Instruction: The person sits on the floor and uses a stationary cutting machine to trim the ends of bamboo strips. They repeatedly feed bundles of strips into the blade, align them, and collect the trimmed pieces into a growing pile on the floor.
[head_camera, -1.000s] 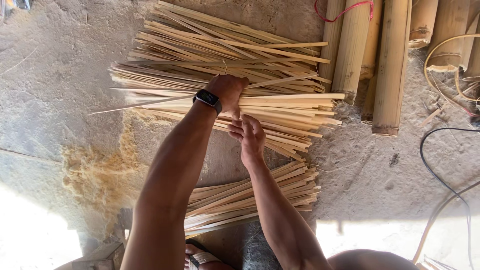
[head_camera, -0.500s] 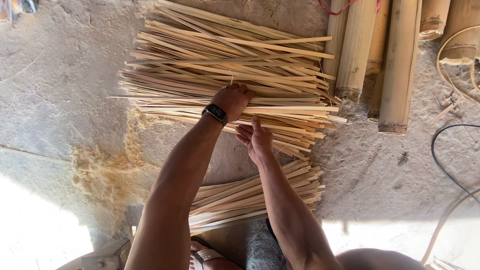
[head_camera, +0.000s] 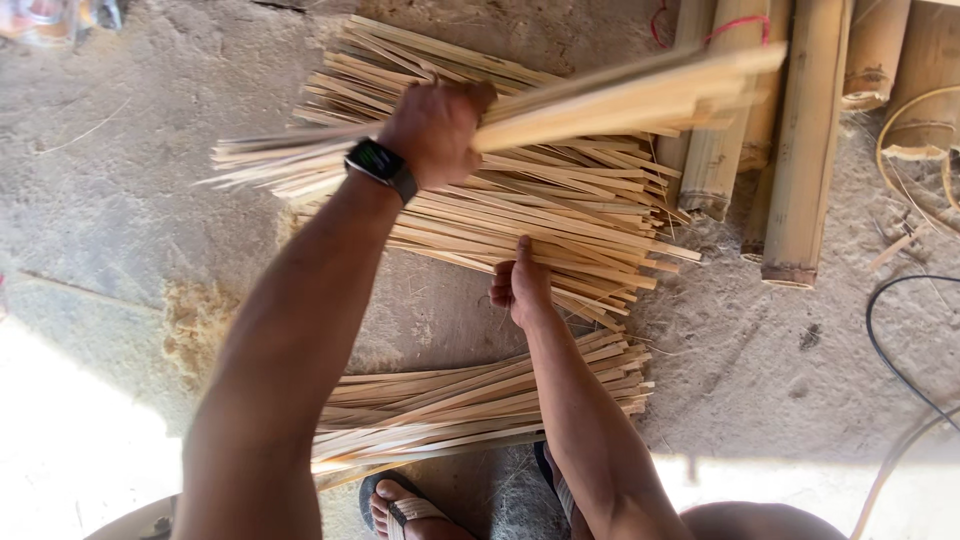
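The concrete floor (head_camera: 120, 200) lay rough and dusty under me, with a patch of pale sawdust (head_camera: 195, 320) to my left and several thick bamboo poles (head_camera: 810, 150) lying side by side at the upper right, a thin red cord (head_camera: 735, 25) looped over their tops. Between them spread the big heap of split bamboo strips (head_camera: 560, 220), fanned out loosely across the floor, and nearer to me a smaller, tidier stack of strips (head_camera: 470, 405) lay just beyond my sandalled foot (head_camera: 410, 505). Half a second before, both my hands had been down on the heap; by this moment my left hand (head_camera: 435, 130), smartwatch (head_camera: 382, 168) on the wrist, had come up clear of it with a bundle of strips (head_camera: 620, 100), fingers wrapped tight around its middle, the long ends blurred and pointing toward the poles. So a handful had been parted from the heap and was in the air above it. My right hand (head_camera: 520, 285) had stayed low, fingers pressed together and laid flat on the near edge of the heap, thumb up, pinning the remaining strips. A dark cable (head_camera: 895, 350) curved over the floor at the far right.
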